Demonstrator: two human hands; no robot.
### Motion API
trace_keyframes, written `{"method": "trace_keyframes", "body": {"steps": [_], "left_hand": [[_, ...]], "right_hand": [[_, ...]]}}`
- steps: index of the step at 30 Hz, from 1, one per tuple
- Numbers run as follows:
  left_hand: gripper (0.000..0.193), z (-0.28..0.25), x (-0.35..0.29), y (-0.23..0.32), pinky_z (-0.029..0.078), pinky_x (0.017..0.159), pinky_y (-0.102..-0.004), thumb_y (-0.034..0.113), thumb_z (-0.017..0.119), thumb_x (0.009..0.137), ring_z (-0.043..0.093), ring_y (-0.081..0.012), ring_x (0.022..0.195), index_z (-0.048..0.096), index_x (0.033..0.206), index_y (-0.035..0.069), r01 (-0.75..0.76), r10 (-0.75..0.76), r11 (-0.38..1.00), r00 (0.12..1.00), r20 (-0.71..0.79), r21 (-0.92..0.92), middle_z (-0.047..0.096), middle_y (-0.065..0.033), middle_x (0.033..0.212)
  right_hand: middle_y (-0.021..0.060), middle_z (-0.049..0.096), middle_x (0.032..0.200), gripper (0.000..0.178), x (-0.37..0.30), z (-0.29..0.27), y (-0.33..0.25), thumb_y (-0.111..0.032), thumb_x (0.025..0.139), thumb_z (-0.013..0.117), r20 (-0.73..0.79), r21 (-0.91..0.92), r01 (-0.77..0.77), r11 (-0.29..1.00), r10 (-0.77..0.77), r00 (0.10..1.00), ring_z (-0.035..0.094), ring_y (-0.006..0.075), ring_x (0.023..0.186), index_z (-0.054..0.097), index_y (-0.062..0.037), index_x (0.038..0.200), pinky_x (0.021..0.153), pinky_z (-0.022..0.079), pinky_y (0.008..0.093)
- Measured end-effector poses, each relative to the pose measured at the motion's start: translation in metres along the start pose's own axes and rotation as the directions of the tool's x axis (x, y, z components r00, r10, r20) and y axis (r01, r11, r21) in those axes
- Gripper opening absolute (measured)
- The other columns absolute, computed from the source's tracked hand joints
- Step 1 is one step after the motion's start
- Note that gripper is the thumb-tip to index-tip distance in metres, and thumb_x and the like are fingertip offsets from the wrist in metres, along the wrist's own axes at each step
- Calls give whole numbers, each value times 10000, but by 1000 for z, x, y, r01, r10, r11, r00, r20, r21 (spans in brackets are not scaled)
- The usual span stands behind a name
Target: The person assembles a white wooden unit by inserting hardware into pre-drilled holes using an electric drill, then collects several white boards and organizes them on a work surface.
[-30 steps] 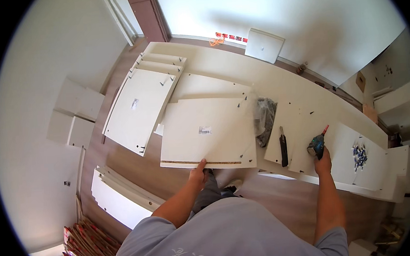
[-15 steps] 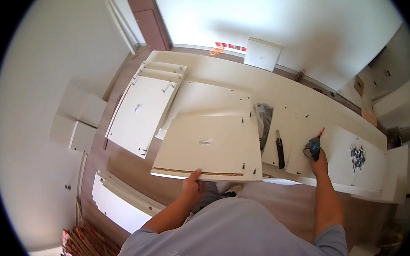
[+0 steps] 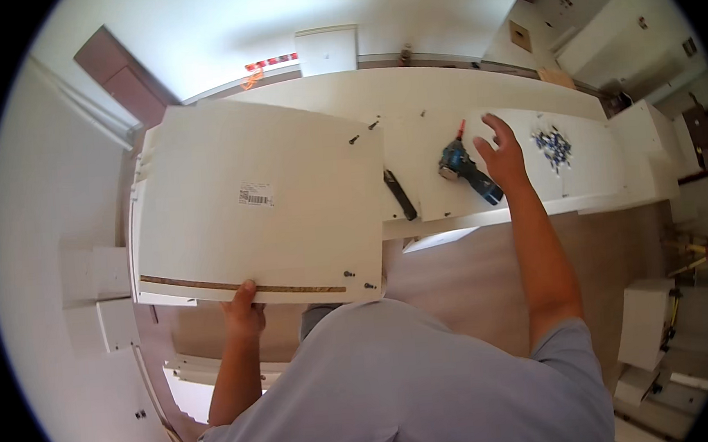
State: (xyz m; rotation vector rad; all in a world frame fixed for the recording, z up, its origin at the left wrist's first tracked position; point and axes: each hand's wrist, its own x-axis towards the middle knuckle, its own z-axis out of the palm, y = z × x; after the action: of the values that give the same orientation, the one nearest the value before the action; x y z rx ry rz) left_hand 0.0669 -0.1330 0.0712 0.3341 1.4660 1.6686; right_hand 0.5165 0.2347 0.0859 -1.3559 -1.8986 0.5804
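My left hand grips the near edge of a white furniture panel, thumb on top beside a bare brown groove. Dark connector bolts stick up near the panel's right corners, and a printed label lies at its middle. My right hand hovers with fingers spread and nothing in them. Just left of it, a blue-and-black cordless drill with a red-tipped bit lies on its side on the white work surface. Between drill and panel rests a black utility knife.
A heap of small blue and white fittings sits right of my right hand. Against the far wall leans a small white panel, with an orange cord on the floor. More white boards lie at lower left.
My right hand has let go of the drill, which now lies on the surface. The panel in my left hand now covers the grey plastic bag. The whole view has turned to the right.
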Motion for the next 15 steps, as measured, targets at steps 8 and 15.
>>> {"method": "trace_keyframes", "body": {"steps": [8,15], "left_hand": [[499,78,12,23,466,1011,-390,218,759,901,572,-190,1153,561,1317,26,-329,241,939,842,483,104,629,-56,1211],[371,178,3,61,535,903,-397,119,757,900,644,-223,1054,629,1233,16,-465,89,854,570,817,232,684,-88,1110]], "right_hand": [[153,519,1496,591,-1,-83,-106,-316,953,723,-64,187,62,980,-51,997,513,282,1366,528,-40,1437,1095,455,428],[98,548,1473,646,12,-145,-270,-267,808,817,15,-353,731,584,-778,629,502,329,1368,582,-94,1385,1142,406,460]]}}
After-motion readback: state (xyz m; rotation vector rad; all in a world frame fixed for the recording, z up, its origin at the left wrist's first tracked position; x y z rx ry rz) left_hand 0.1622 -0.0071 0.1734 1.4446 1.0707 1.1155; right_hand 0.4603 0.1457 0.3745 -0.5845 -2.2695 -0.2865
